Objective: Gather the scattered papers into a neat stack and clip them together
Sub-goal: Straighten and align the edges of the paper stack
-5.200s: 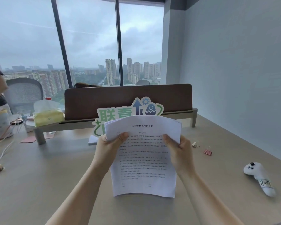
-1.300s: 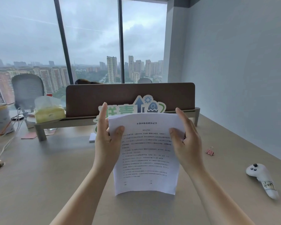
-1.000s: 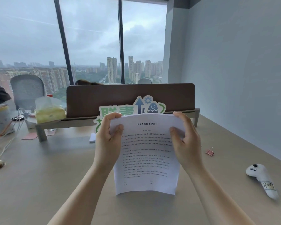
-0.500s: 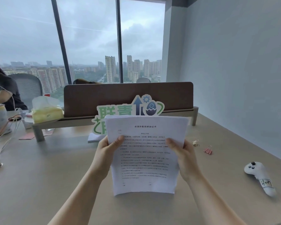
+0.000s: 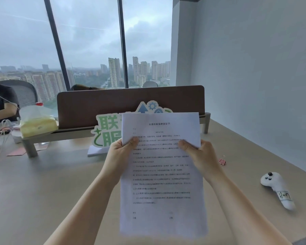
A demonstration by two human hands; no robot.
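Observation:
A stack of white printed papers (image 5: 162,183) stands upright in front of me, its bottom edge blurred just above the tan desk (image 5: 42,191). My left hand (image 5: 119,156) grips the stack's left edge, thumb on the front page. My right hand (image 5: 201,158) grips the right edge the same way. A small pink binder clip (image 5: 222,161) lies on the desk just right of my right hand.
A green-and-white cut-out sign (image 5: 109,131) stands behind the papers against a brown divider (image 5: 127,103). A white controller (image 5: 277,188) lies at the right. A tissue pack (image 5: 37,122) sits on the shelf at left, and a seated person (image 5: 2,103) is at the far left.
The stack has risen higher in both hands and its bottom edge is blurred. Earlier my fingers reached over the top edge; now both hands hold the sides lower down.

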